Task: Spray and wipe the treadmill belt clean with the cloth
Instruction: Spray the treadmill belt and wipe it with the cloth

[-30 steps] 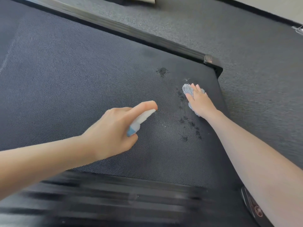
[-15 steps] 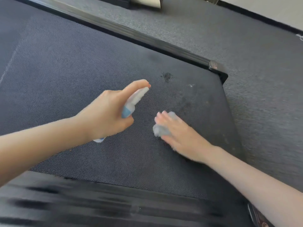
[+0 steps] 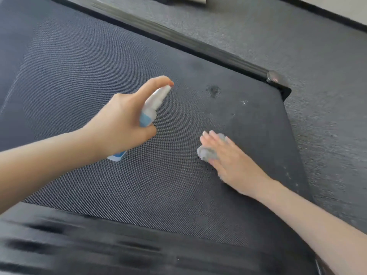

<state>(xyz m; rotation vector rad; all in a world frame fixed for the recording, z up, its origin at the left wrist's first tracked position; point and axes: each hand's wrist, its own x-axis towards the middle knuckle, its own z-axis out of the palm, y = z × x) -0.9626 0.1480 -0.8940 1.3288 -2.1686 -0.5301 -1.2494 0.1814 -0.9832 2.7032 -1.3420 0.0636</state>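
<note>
The dark textured treadmill belt [image 3: 79, 80] fills most of the view. My left hand [image 3: 121, 124] holds a white and blue spray bottle [image 3: 152, 108] above the belt, with the index finger on its top and the nozzle pointing toward the far right. My right hand [image 3: 232, 161] lies flat on the belt, pressing a crumpled grey-blue cloth [image 3: 207, 152] that shows under the fingers. A dark wet spot [image 3: 213, 90] and a few small white flecks [image 3: 244, 102] mark the belt beyond the cloth.
A black side rail [image 3: 178, 39] with an end cap [image 3: 275, 77] borders the belt's far edge. Grey carpet [image 3: 297, 46] lies beyond it and to the right. A blurred black frame part [image 3: 119, 251] crosses the near bottom.
My right hand has slid the cloth from the belt's far right corner toward the middle, and the dark droplets near that corner are gone. My left hand with the bottle has risen slightly.
</note>
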